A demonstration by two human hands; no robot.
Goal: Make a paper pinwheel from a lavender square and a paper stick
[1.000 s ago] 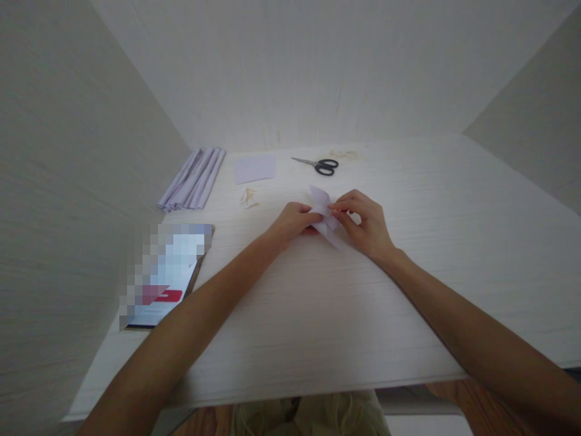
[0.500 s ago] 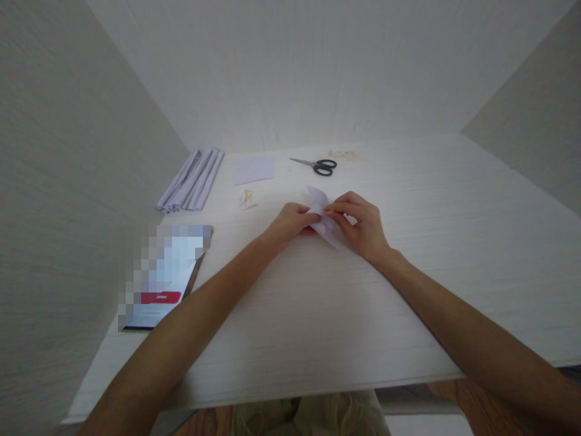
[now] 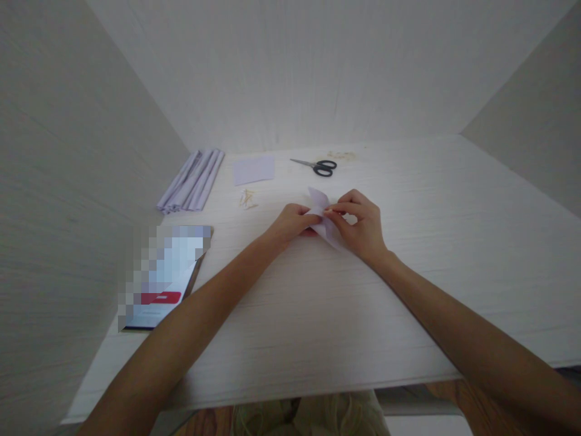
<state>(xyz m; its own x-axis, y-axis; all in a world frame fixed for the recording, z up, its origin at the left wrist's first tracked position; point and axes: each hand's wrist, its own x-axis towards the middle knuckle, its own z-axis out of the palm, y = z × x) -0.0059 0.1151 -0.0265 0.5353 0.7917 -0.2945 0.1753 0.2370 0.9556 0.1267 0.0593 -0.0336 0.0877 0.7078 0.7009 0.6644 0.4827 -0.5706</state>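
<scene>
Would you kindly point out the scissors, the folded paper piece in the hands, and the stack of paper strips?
scissors point(image 3: 325, 168), head view, black handles.
folded paper piece point(image 3: 319, 201), head view, upper flap.
stack of paper strips point(image 3: 193, 180), head view, middle of the stack.

On the worktop point(image 3: 408, 290), at centre: folded paper point(image 3: 323, 218), left hand point(image 3: 293, 223) at its 9 o'clock, right hand point(image 3: 361, 225) at its 3 o'clock. Scissors point(image 3: 318, 166) at 12 o'clock. Paper square point(image 3: 254, 169), toothpicks point(image 3: 247, 198), rolled strips point(image 3: 193, 180) toward 10 o'clock. Booklet point(image 3: 163, 275) at 8 o'clock.
</scene>
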